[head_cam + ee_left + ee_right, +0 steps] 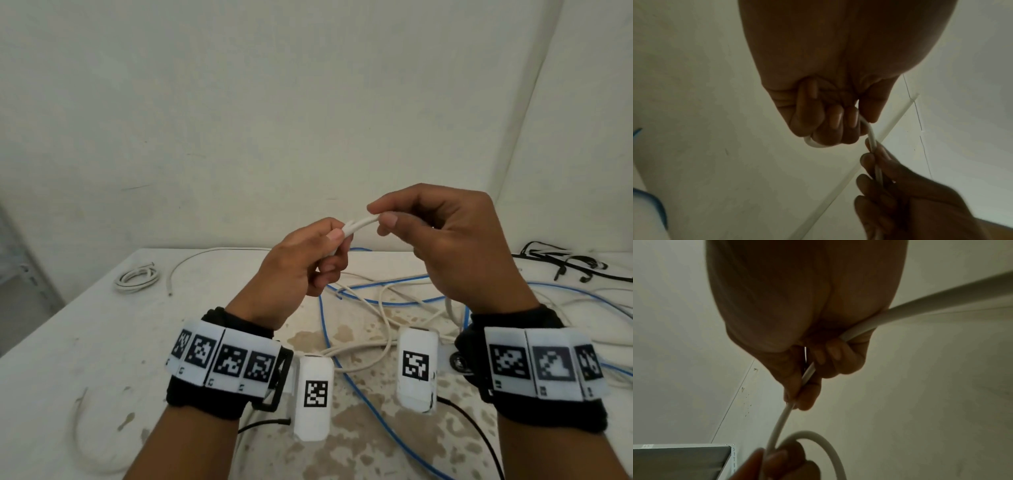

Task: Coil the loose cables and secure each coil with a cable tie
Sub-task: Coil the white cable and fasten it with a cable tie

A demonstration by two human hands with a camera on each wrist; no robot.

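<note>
Pale walls stand behind the stained desk point(102, 342). Above it the white cable point(359, 224) runs left to right between both grips — left hand point(298, 267) pinches the loop, right hand point(455, 246) pinches the free length.

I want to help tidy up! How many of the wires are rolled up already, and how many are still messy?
One white coil already lies rolled at the table's far left; whether it is tied I cannot tell. The left hand and right hand both grip a white cable, starting its first loop. Left to do: the blue cables, other white ones and black ones.
</note>
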